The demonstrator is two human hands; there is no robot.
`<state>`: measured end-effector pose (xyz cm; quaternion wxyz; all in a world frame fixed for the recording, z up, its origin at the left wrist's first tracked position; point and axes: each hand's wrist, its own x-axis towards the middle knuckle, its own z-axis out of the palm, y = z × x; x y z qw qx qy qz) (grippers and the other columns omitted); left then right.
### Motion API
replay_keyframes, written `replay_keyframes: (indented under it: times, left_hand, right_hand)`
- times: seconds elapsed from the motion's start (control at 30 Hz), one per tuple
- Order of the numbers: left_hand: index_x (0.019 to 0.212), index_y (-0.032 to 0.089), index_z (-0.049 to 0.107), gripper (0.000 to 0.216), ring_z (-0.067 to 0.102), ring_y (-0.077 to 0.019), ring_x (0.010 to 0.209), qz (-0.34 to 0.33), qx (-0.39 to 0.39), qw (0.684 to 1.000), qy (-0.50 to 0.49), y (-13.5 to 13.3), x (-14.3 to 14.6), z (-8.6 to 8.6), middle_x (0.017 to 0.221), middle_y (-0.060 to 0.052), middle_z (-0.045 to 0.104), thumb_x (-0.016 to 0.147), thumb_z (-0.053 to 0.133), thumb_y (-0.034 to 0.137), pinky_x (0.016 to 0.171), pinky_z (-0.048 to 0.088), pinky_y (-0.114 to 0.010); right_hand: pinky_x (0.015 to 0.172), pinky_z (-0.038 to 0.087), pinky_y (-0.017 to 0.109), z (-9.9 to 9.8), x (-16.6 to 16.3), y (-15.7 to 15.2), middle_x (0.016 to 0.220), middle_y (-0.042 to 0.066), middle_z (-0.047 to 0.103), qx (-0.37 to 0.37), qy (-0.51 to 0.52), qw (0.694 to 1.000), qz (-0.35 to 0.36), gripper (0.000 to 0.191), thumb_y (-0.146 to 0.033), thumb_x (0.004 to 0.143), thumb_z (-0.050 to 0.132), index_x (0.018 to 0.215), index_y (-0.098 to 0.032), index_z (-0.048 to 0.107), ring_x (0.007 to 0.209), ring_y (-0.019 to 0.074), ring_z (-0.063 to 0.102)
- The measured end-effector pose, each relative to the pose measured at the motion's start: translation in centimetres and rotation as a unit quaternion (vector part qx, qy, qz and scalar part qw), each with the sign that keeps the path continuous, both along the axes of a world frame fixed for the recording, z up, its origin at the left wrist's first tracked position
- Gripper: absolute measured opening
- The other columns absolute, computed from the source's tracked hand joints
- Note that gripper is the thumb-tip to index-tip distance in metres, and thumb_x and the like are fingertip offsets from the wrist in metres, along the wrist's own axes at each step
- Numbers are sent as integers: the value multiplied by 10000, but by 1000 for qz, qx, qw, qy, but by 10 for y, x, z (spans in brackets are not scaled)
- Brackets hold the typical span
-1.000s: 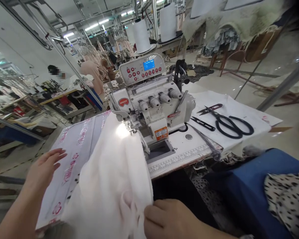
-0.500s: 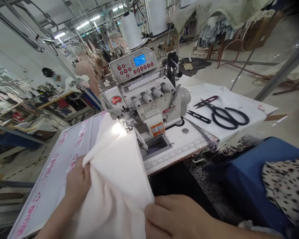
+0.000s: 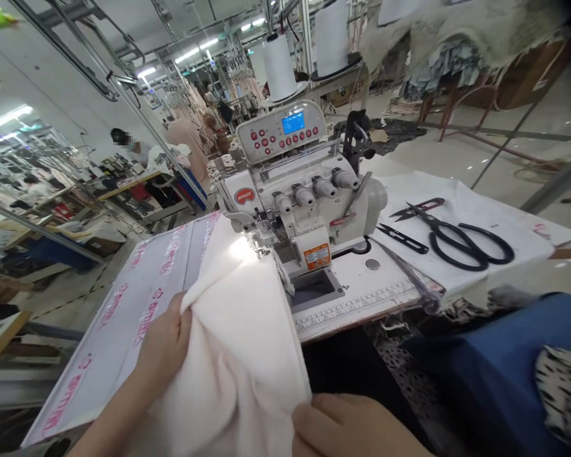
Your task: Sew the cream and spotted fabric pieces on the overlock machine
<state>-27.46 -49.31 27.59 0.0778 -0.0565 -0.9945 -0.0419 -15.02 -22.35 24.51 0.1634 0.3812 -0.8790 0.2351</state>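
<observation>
A pale pink-white piece of fabric (image 3: 247,336) runs from the lit needle area of an overlock sewing machine (image 3: 309,197) down toward me. My left hand (image 3: 164,339) pinches a fold at the fabric's left side, below the machine's presser foot. Nearer to me, my right hand (image 3: 347,425) grips the right edge, with its fingertips partly hidden by the cloth. Between the two hands the fabric hangs in soft folds. Its far end lies under the presser foot, where the lamp's glare blurs the detail.
Black scissors (image 3: 461,238) and thread snips (image 3: 402,238) lie on white cloth right of the machine. Thread cones (image 3: 280,66) stand behind it. A blue cloth (image 3: 485,355) is at lower right. Far left, a person (image 3: 133,149) sits at another table.
The whole view has shifted, so the machine and both hands appear farther right and slightly lower. Both hands keep their hold on the fabric, which stays under the presser foot.
</observation>
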Motion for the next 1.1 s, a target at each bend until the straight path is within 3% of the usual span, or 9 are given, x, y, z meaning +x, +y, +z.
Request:
replay_keyframes:
  times: [0.2, 0.47, 0.63, 0.73, 0.87, 1.0, 1.1]
  left_hand:
    - [1138, 166, 425, 381, 603, -230, 658, 8, -36, 999, 11, 2, -3, 6, 720, -53, 631, 861, 211, 318, 588, 423, -302]
    - [1071, 185, 472, 316, 599, -221, 827, -13, -39, 992, 116, 1, -19, 13, 979, -82, 612, 855, 264, 283, 670, 433, -292]
    - [1034, 148, 471, 341, 587, -243, 714, 34, -61, 995, 65, 4, -38, 11, 778, -84, 603, 871, 219, 310, 598, 414, -313]
    - [1019, 143, 493, 387, 582, -248, 795, 5, -29, 999, 18, 10, -35, 13, 853, -102, 609, 879, 190, 340, 659, 437, -336]
    - [1175, 178, 437, 430, 560, -219, 980, -68, 80, 994, -33, 16, -4, -5, 1099, -85, 585, 854, 312, 435, 786, 458, -316]
    - [1082, 157, 498, 394, 601, -259, 857, 8, 63, 998, 6, 1, 16, -35, 935, -103, 638, 823, 351, 415, 723, 471, -350]
    - [1075, 169, 474, 366, 607, -252, 725, 63, 64, 995, 37, -21, 10, -34, 860, -90, 644, 820, 331, 388, 620, 470, -341]
  right_hand:
    - [384, 267, 263, 1, -12, -3, 576, -22, 502, 8, 90, 996, -2, 171, -39, 722, 484, 642, -189, 468, 446, 132, 414]
    - [437, 318, 269, 10, -25, -2, 626, 2, 553, 22, 44, 999, -8, 121, -83, 715, 519, 645, -178, 496, 479, 137, 436]
    - [469, 343, 284, 19, -32, 1, 694, 13, 571, 75, -9, 997, 3, 71, -134, 707, 573, 705, -175, 515, 537, 157, 468]
    - [477, 341, 286, 21, -36, 2, 699, 10, 554, 85, -16, 996, 5, 95, -115, 695, 587, 720, -170, 514, 554, 155, 452]
    - [525, 365, 281, 23, -39, 4, 724, 12, 543, 58, -7, 998, 17, 82, -113, 718, 576, 742, -165, 517, 603, 155, 438]
    - [615, 399, 271, 27, -42, 7, 768, 23, 550, 32, 1, 998, 47, 38, -114, 774, 533, 776, -152, 533, 653, 150, 434]
    - [628, 393, 274, 31, -44, 9, 784, 24, 541, 19, 3, 998, 63, 65, -104, 801, 486, 794, -148, 531, 656, 150, 417]
